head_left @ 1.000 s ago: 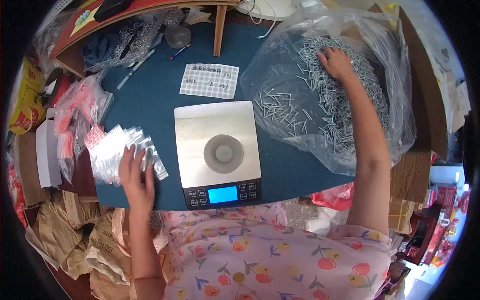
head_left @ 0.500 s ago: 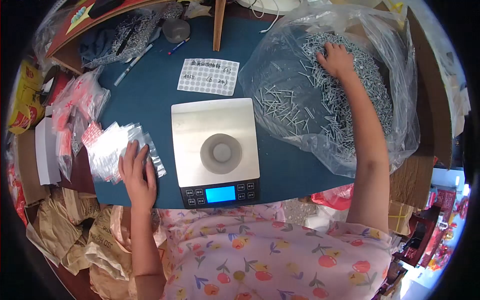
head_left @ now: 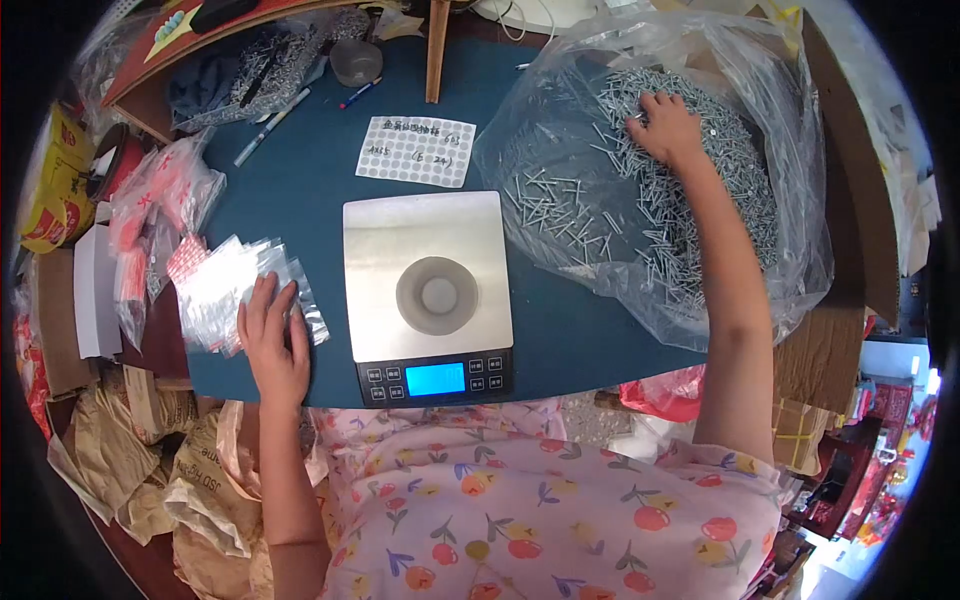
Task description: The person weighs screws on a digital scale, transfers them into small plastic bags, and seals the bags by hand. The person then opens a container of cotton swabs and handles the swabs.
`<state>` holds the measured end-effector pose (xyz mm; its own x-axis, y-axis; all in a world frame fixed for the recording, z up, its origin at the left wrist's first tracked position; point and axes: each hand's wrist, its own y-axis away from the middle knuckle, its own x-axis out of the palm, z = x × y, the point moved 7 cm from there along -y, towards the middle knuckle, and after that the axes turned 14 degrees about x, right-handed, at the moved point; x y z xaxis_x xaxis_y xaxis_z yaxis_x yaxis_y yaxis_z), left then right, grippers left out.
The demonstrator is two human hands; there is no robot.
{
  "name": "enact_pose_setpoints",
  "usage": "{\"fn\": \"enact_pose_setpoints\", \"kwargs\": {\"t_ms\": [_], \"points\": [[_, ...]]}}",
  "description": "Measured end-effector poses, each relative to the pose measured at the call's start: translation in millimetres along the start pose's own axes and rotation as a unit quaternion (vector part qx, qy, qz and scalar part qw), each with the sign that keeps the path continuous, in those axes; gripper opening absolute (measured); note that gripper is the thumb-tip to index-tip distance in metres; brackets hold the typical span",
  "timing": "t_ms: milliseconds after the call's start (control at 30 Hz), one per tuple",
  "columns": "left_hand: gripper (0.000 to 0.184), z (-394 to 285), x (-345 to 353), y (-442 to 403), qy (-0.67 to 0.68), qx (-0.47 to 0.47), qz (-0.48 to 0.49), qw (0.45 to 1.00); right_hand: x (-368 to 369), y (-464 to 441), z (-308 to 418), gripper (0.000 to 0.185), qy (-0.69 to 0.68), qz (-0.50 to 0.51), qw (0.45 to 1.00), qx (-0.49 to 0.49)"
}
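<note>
My left hand (head_left: 273, 345) lies flat, fingers extended, over a fanned stack of clear zip bags (head_left: 225, 295). My right hand (head_left: 668, 130) is in the heap of silver screws (head_left: 690, 210) inside a large clear plastic bag (head_left: 540, 110). Its fingers curl down into the screws, with a glint of metal between thumb and forefinger; how many it grips is hidden. Between my hands stands a digital scale (head_left: 420, 230) with a lit blue display. A round grey cup (head_left: 438, 295) sits on its steel plate, with no screws visible in it.
Behind the scale lies a dotted label sheet (head_left: 415, 152) with handwriting. Pens (head_left: 270, 125) and a small clear cup (head_left: 355, 62) are at the back. Red-marked plastic bags (head_left: 160, 200) are on the left. A cardboard box wall (head_left: 850, 170) borders the screws on the right.
The view has shifted slightly. My right hand has moved a little within the screws, its fingers more bent. My left hand stays on the zip bags.
</note>
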<state>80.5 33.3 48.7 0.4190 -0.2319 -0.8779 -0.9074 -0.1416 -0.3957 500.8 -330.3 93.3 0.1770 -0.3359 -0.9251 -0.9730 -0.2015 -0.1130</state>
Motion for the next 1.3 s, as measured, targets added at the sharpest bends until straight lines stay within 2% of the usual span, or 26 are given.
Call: {"fn": "enact_pose_setpoints", "kwargs": {"t_ms": [300,500,700,800,900,1000,1100,1200,1233,1300], "points": [[0.032,1.1,1.2,0.8,-0.002,-0.002,-0.003,1.000,-14.6,34.7,7.5,0.055,-0.014,-0.050,0.998,-0.047],[0.032,0.5,1.1,-0.3,0.008,0.001,-0.003,1.000,-23.1,66.7,14.2,0.053,-0.032,-0.041,0.996,-0.072],[0.032,1.8,2.0,1.2,-0.002,0.005,-0.003,1.000,-40.3,108.5,25.5,0.054,-0.075,-0.051,0.984,-0.151],[0.032,3.1,2.5,1.6,0.000,0.002,0.000,1.000,-50.2,126.5,38.0,0.054,-0.119,0.039,0.970,-0.208],[0.033,2.4,3.2,1.0,0.001,0.003,0.000,1.000,-58.6,105.1,30.6,0.054,-0.240,0.028,0.956,-0.168],[0.032,2.2,1.7,0.9,0.003,0.007,-0.003,1.000,-21.0,55.1,-3.0,0.056,-0.142,0.025,0.989,-0.026],[0.032,1.0,0.8,0.7,0.002,0.004,-0.006,1.000,-2.1,46.6,-4.5,0.061,-0.095,0.066,0.993,0.014],[0.033,1.9,2.4,1.6,0.000,0.000,0.002,1.000,0.8,58.4,9.8,0.063,-0.165,0.028,0.986,-0.027],[0.033,3.4,3.8,2.3,-0.001,0.001,0.005,1.000,3.3,62.5,13.4,0.065,-0.205,0.081,0.975,-0.018],[0.033,2.7,3.9,1.7,-0.001,0.005,0.004,1.000,-12.2,81.9,26.2,0.066,-0.176,0.090,0.980,-0.016]]}}
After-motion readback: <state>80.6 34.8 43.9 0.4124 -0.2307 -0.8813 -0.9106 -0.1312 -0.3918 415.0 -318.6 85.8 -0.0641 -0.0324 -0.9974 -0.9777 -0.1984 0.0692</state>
